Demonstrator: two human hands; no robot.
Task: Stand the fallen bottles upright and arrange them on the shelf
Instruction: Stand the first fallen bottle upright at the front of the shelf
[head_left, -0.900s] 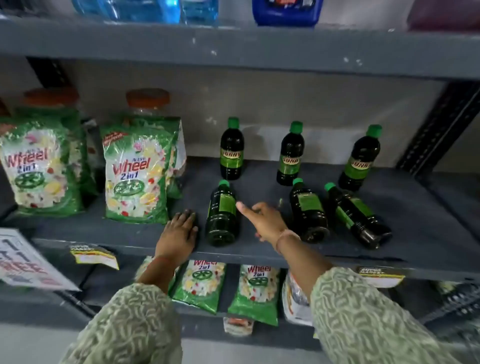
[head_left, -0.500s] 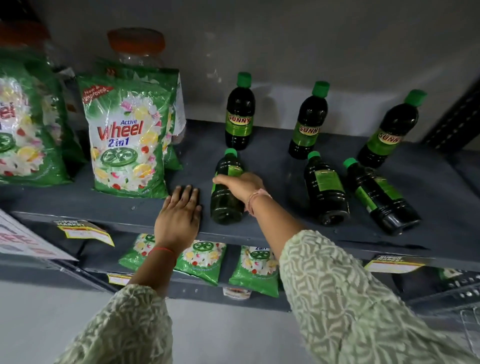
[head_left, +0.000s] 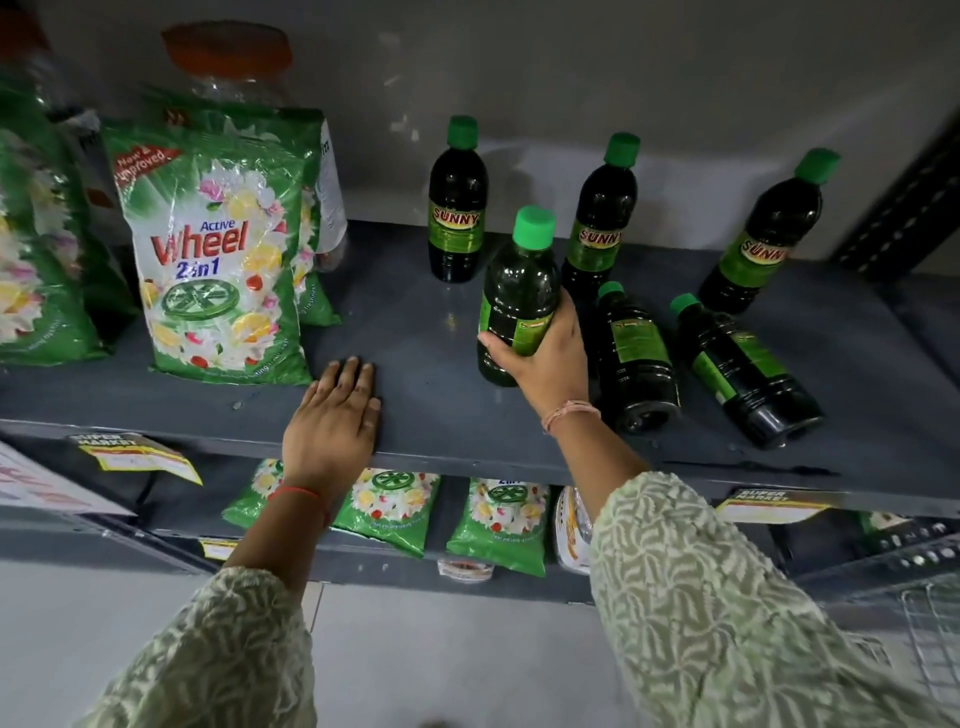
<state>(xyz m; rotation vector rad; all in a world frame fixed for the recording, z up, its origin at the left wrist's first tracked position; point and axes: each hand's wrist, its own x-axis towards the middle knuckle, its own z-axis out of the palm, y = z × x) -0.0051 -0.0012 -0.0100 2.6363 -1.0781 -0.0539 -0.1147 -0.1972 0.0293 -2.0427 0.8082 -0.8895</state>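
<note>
Since half second ago, leftmost fallen bottle is raised: held bottle (head_left: 517, 296) now near upright, cap up, base at shelf (head_left: 426, 332) surface. Detergent bag (head_left: 218, 260) stands at left. Left hand (head_left: 332, 415) lies flat on shelf edge, fingers released, holding nothing. Right hand (head_left: 545, 358) wraps held bottle's lower half, fingers grasping it. Behind, three standing bottles (head_left: 456, 208) line back row. Right of hand, two fallen bottles (head_left: 636, 358) lie on sides, caps toward wall.
</note>
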